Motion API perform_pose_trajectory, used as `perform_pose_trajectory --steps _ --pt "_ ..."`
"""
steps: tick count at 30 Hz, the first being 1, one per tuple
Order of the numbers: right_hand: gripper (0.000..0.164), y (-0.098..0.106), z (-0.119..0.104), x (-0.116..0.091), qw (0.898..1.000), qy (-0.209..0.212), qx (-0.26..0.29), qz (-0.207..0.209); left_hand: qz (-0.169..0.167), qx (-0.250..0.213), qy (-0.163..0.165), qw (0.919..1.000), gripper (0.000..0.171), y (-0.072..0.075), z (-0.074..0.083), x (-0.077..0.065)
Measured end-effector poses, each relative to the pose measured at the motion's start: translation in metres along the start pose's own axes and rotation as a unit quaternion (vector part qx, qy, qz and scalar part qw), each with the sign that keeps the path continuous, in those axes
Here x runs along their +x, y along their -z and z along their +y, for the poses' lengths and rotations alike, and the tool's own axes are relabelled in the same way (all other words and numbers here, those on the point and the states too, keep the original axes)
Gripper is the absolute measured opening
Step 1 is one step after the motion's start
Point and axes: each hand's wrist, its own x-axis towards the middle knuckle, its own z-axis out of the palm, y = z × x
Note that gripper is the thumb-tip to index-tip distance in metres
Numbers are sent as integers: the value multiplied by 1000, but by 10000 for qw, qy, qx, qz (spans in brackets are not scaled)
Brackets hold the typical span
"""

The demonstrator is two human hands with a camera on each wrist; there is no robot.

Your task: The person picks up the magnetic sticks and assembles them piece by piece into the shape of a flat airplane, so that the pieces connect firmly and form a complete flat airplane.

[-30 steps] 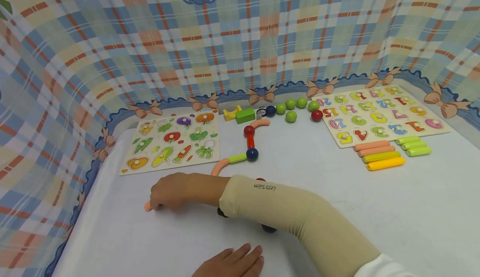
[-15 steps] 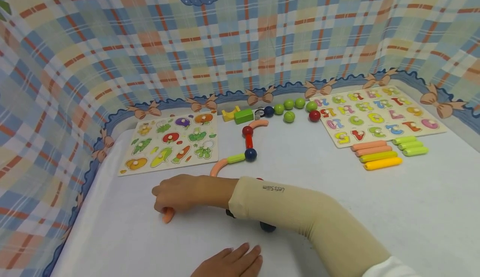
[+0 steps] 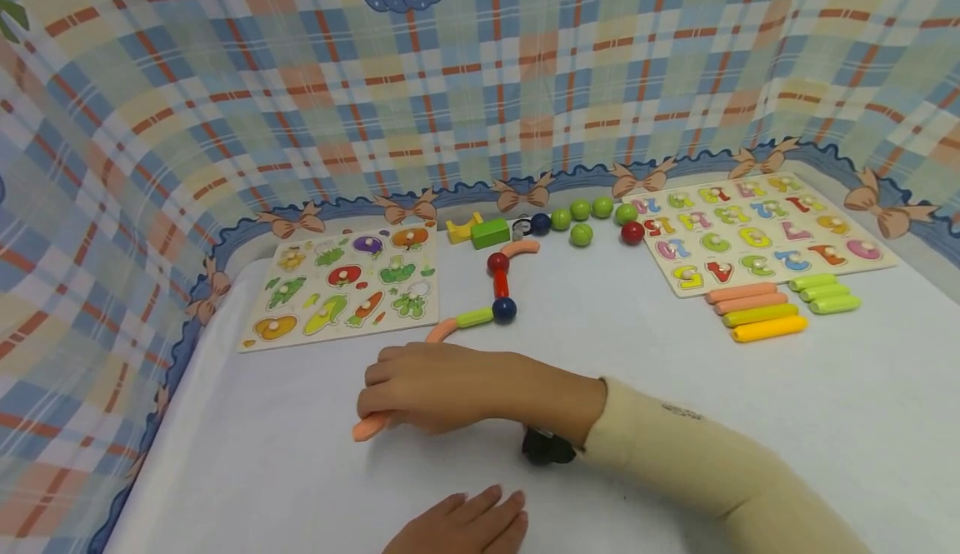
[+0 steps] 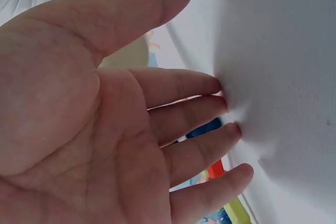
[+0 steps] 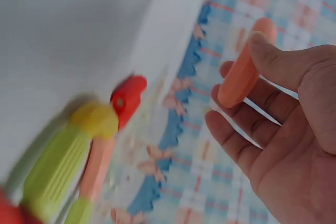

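My right hand (image 3: 442,387) pinches a peach-coloured toy rod (image 3: 371,427) between thumb and fingers, left of centre over the white table. In the right wrist view the thumb lies along this rod (image 5: 247,69), with the fingers behind it. My left hand (image 3: 461,527) rests at the table's near edge, fingers straight and fingertips against the white cloth. Just behind the right hand runs a joined toy chain: a curved peach piece (image 3: 442,331), a green rod (image 3: 475,317), a dark blue ball (image 3: 504,311), a red rod (image 3: 501,283) and a red ball (image 3: 498,262). The right forearm hides things beneath it.
A vegetable puzzle board (image 3: 341,283) lies at the back left, a number puzzle board (image 3: 738,242) at the back right. Several loose rods (image 3: 768,329) lie before the number board. Green balls (image 3: 581,234) and a green block (image 3: 491,233) line the back, below the plaid curtain (image 3: 525,79).
My right hand has moved to the right across the table, carrying the peach rod from the left side toward the middle. The left hand has stayed in place.
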Motion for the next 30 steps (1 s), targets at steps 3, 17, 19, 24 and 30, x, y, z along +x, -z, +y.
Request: perform_pose_trajectory --steps 3,17,19,24,30 --pt "18 2 4 -29 9994 -109 135 285 -59 25 40 10000 62 3 -1 3" --pt "21 -1 25 -160 9770 -1933 881 183 -659 -580 798 9929 74 17 -8 14" --pt "24 -5 24 -169 9746 -1983 1041 -23 -619 -580 798 9932 75 17 -8 14" --pt "30 -12 21 -174 9708 -1878 1448 -357 -529 -635 800 9934 77 16 -9 14" --pt "30 -18 19 -170 9704 -1805 1540 -446 -424 -721 704 9940 79 16 -11 13"
